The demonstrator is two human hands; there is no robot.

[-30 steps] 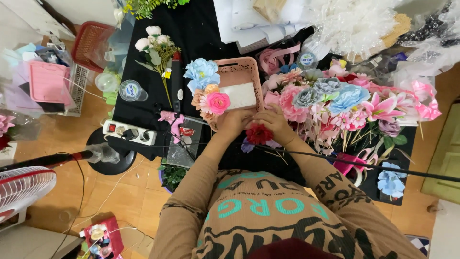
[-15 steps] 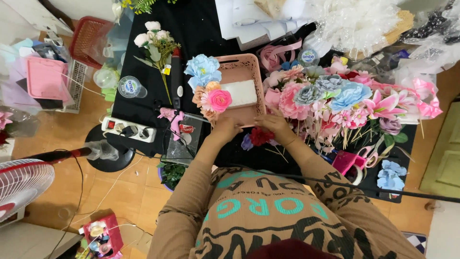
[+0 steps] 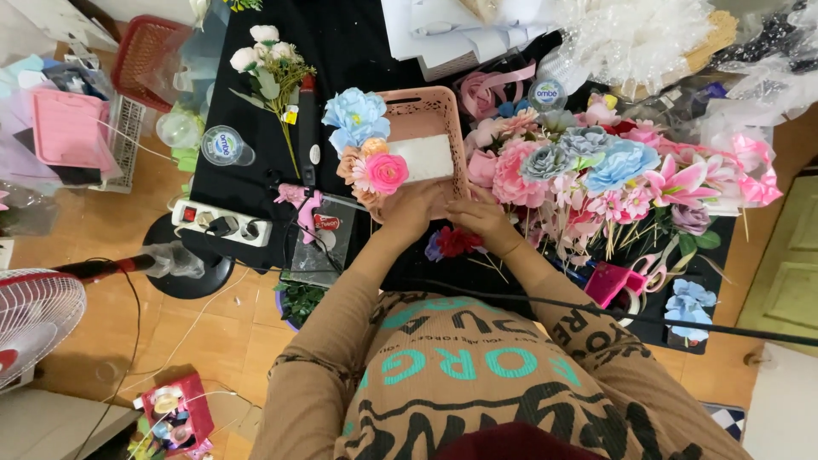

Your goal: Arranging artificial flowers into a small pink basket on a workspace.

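Nearest you, a dark red flower (image 3: 457, 241) lies on the black surface (image 3: 358, 51) just under your hands. Your left hand (image 3: 409, 209) and right hand (image 3: 483, 220) meet at the pink basket (image 3: 423, 109)'s near edge; fingers look curled on something small, can't tell what. Further out, a round clear lid with a green-and-white label (image 3: 223, 145), then a red basket (image 3: 141, 55).

- The basket (image 3: 423, 115) looked like pink perforated plastic, matt.
- The foam block (image 3: 426, 158) inside it was white and dull.
- The flowers (image 3: 588, 175) looked like soft cloth or paper.
- The counter (image 3: 341, 60) wore matt black cloth.
- The power strip (image 3: 221, 223) was smooth white plastic.
- The floor (image 3: 111, 315) was glossy orange tile.
- The wrap (image 3: 635, 30) was shiny clear film.
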